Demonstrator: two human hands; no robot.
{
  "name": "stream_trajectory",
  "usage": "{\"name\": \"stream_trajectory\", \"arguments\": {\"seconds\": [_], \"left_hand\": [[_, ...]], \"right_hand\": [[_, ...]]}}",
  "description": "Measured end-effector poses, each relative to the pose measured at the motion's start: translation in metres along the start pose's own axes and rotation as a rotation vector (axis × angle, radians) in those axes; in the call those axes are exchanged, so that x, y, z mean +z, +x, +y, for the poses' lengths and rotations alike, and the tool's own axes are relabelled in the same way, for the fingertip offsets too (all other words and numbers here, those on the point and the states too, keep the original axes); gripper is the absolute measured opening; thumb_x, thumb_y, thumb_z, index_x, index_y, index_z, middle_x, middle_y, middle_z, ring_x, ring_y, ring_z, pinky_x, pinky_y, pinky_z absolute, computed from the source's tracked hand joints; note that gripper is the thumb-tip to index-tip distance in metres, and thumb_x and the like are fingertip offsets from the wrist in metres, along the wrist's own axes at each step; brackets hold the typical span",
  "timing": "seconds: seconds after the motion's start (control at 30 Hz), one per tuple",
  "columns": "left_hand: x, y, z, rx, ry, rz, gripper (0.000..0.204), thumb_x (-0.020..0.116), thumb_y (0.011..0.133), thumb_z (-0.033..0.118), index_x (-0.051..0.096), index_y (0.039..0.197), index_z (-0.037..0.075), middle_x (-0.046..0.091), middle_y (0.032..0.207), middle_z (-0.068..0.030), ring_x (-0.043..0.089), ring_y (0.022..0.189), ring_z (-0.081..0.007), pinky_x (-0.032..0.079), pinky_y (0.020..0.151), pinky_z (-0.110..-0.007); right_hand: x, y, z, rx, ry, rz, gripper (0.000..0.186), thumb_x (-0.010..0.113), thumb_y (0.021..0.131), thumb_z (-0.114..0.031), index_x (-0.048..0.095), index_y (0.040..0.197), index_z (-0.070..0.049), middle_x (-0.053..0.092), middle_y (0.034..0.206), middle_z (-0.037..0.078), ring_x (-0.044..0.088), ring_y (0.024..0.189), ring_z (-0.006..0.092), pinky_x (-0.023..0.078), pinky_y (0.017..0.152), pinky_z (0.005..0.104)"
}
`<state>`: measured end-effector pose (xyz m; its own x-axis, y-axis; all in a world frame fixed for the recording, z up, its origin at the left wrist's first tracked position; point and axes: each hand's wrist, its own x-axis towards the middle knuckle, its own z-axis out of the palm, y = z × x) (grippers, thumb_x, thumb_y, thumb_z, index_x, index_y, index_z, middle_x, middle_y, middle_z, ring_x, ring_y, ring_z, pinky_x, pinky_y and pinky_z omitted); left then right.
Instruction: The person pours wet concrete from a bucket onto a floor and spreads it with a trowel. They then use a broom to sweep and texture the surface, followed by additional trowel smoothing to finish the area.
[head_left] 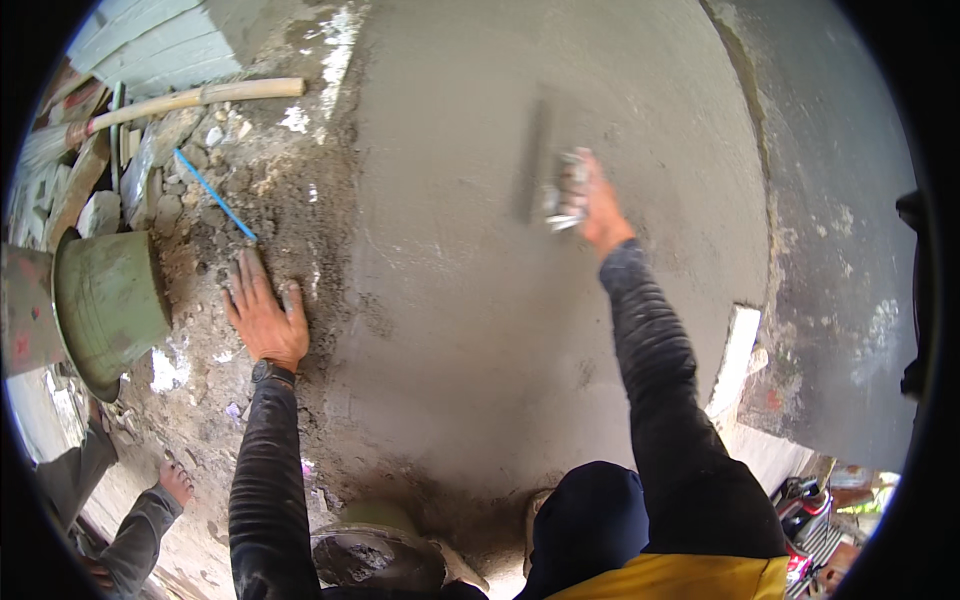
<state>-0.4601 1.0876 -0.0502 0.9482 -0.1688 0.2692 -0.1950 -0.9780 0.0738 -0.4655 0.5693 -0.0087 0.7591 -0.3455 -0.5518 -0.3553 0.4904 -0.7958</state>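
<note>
My right hand [597, 203] is wrapped around the handle of a finishing trowel [534, 165]. Its long flat blade is smeared by motion over a broad layer of wet grey cement [450, 260]. My left hand [265, 318] rests palm down with fingers apart on the rough, gritty ground left of the cement. A dark watch [273, 371] sits on that wrist. Just past the left fingertips lies a thin blue strip [214, 193]. Near my body stands a bucket [372, 556] with grey mix inside, partly hidden by my left arm.
A green bucket [118, 290] lies on its side at the left. Beyond it are broken rubble [170, 200] and a broom with a bamboo handle [220, 93]. Another person's bare foot [176, 482] is at lower left. A dark smooth wall [835, 220] bounds the cement's right side.
</note>
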Motion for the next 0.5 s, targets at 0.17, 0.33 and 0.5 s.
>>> {"name": "stream_trajectory", "arguments": {"seconds": [0.17,0.33,0.5], "left_hand": [[0.005,0.0,-0.003,0.007,-0.013,0.033,0.075,0.04,0.105,0.051,0.029,0.163,0.006,0.034,0.167,-0.0133,0.028,0.156,-0.0329,0.013,0.127,-0.054],[0.008,-0.002,-0.003,0.015,0.008,0.044,0.074,0.042,0.104,0.049,0.029,0.163,0.006,0.035,0.167,-0.0127,0.028,0.156,-0.0318,0.014,0.127,-0.054],[0.004,0.0,-0.001,0.014,0.018,0.051,0.075,0.042,0.103,0.05,0.029,0.163,0.006,0.034,0.168,-0.0126,0.028,0.156,-0.0327,0.014,0.127,-0.054]], "right_hand": [[0.072,-0.009,0.046,-0.198,-1.068,0.159,0.096,0.057,0.097,-0.068,0.036,0.155,0.006,0.06,0.129,0.025,0.063,0.111,0.0316,0.054,0.091,0.0447],[-0.045,0.018,-0.006,-0.119,-0.877,0.349,0.103,0.05,0.096,-0.073,0.035,0.155,0.011,0.043,0.155,0.035,0.045,0.144,0.0439,0.037,0.118,0.0496],[-0.18,-0.003,-0.007,-0.278,-0.791,0.713,0.085,0.053,0.1,-0.062,0.055,0.138,0.014,0.067,0.123,0.03,0.071,0.092,0.0387,0.057,0.081,0.0474]]}}
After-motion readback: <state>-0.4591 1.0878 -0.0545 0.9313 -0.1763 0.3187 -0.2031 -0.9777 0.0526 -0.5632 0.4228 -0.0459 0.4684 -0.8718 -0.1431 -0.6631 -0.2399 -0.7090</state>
